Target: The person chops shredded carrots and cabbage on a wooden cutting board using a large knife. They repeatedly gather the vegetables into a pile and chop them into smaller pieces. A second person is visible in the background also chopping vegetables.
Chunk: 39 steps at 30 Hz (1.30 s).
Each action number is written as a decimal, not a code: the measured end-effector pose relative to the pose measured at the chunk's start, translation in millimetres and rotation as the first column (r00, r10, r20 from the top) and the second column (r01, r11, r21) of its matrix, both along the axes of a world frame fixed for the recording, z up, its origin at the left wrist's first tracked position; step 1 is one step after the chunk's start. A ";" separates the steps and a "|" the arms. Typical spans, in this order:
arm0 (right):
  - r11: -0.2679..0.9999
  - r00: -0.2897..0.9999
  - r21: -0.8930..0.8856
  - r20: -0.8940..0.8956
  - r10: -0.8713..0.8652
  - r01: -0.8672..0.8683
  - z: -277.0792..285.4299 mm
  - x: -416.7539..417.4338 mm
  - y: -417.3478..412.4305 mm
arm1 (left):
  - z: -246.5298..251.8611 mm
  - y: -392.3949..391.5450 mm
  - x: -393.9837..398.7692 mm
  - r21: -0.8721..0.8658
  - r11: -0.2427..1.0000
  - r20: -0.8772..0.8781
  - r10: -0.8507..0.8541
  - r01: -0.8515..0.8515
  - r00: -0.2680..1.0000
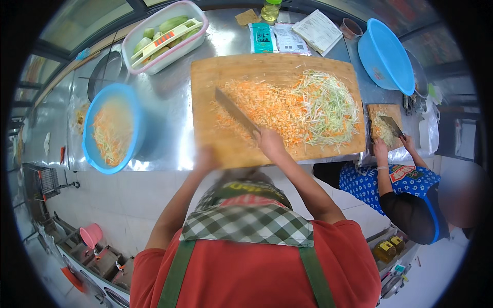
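My right hand [270,144] grips the handle of a cleaver-like kitchen knife [235,111], whose blade lies across the left part of the chopped vegetables. My left hand [206,158] is blurred, at the near left edge of the large wooden cutting board [206,73]; whether its fingers are apart does not show. Finely chopped orange and pale vegetable, which looks like carrot, [265,109] covers the board's middle. Against it on the right is a heap of pale green and white shreds [331,107] with orange bits. A blue plastic basin [88,133] on the left holds similar shreds.
A pink-rimmed tub [129,63] holds green gourds and a slicer [167,40]. Seasoning packets [263,37], papers [317,30] and a green-lidded jar [270,10] lie beyond the board. A large blue basin [387,56] stands right; below it, a co-worker [393,184] cuts at a small board [394,111].
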State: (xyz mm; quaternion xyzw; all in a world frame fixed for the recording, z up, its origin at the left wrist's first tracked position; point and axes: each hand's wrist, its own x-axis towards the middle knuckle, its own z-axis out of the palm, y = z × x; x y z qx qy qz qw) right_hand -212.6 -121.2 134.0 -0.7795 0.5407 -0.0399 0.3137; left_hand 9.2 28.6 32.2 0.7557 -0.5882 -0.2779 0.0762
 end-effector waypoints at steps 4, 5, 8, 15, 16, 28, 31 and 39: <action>0.998 0.998 0.043 -0.028 0.056 -0.055 -10.3 -6.4 -13.0 | 7.3 -5.1 -1.3 0.043 0.999 0.011 0.016 -0.016 1.000; 0.996 0.997 0.060 -0.008 0.073 -0.072 0.1 -8.0 -19.8 | 6.5 -5.2 -0.9 0.043 0.999 0.011 0.025 -0.025 1.000; 0.998 0.997 0.028 0.050 -0.056 0.054 40.7 -13.4 -44.0 | 11.3 -5.5 -1.6 0.088 0.996 -0.001 0.035 -0.035 0.999; 0.938 0.982 -0.336 -0.189 0.022 -0.085 -5.6 -22.4 -154.4 | 26.4 -13.8 -5.3 0.126 0.991 0.003 0.045 -0.045 0.999; 0.939 0.978 -0.325 -0.204 0.046 -0.112 -13.9 -23.3 -156.3 | 27.2 -14.7 -5.0 0.152 0.987 -0.006 0.049 -0.047 0.999; 0.983 0.991 -0.141 -0.093 0.101 -0.113 -20.4 -39.2 -17.6 | 13.5 -9.1 -5.1 0.043 0.999 0.045 -0.015 0.013 0.999; 0.992 0.991 -0.081 -0.104 0.086 -0.095 1.6 -31.8 -29.2 | 13.9 -10.1 -1.7 0.001 1.000 0.045 -0.023 0.023 0.999; 0.984 0.989 -0.106 -0.017 -0.145 0.143 -15.7 -63.5 -27.6 | 13.4 -14.9 -1.2 -0.003 0.999 0.023 -0.048 0.048 0.999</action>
